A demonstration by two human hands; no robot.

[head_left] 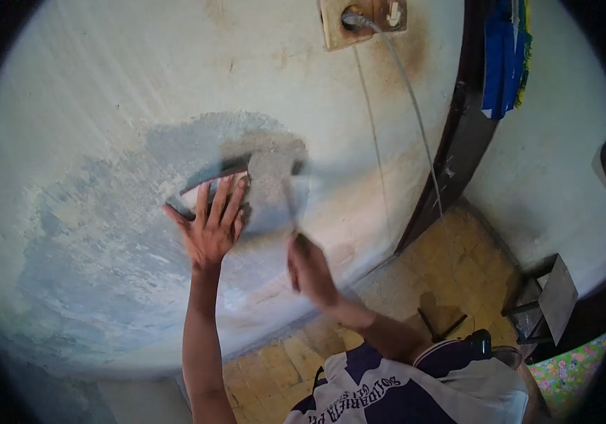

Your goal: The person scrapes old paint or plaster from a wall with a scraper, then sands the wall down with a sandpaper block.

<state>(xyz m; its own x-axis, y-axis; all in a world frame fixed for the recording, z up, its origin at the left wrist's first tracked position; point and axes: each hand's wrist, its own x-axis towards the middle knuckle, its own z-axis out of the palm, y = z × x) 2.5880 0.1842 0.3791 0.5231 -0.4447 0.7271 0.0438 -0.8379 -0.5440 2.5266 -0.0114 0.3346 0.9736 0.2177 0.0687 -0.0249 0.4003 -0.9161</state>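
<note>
My left hand (209, 230) presses a flat pale piece with a reddish-brown edge (202, 189) against the wall, fingers spread over its face. The piece sits on a rough grey patch (133, 261) where the wall's paint is worn away. To the right, my right hand (311, 272) is closed round a thin-handled tool (291, 201). Motion smears the tool's far end, and I cannot tell its kind. That end overlaps a bare, sandy-grey spot (271, 159) just right of the flat piece.
Above right, a socket box (337, 32) holds a plug, and its grey cord (416, 99) hangs down past a dark door frame (451, 155). Blue cloth (504, 63) hangs near the frame. A small stand (554, 297) is on the yellow tiled floor (430, 261), beside flowered fabric (575, 367).
</note>
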